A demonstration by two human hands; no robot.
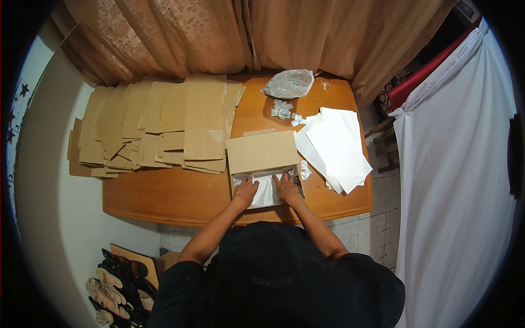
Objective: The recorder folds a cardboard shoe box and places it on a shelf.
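In front of me an open cardboard box (261, 153) stands near the table's front edge, its lid raised toward the far side. White tissue paper (264, 191) lines the box and covers most of its inside. My left hand (246, 189) rests on the paper at the box's left side, fingers apart and pointing away from me. On the right side my right hand (287, 187) reaches in with spread fingers, touching the paper by the right wall. Something dark shows beside that hand, too small to make out. What lies under the paper is hidden.
Flat cardboard pieces (205, 115) cover the wooden table's (164, 197) left part. White sheets (336, 145) lie to the right of the box. Small white packets (281, 109) and a clear plastic bag (290, 83) sit behind it. Several shoes (117, 290) are piled at lower left.
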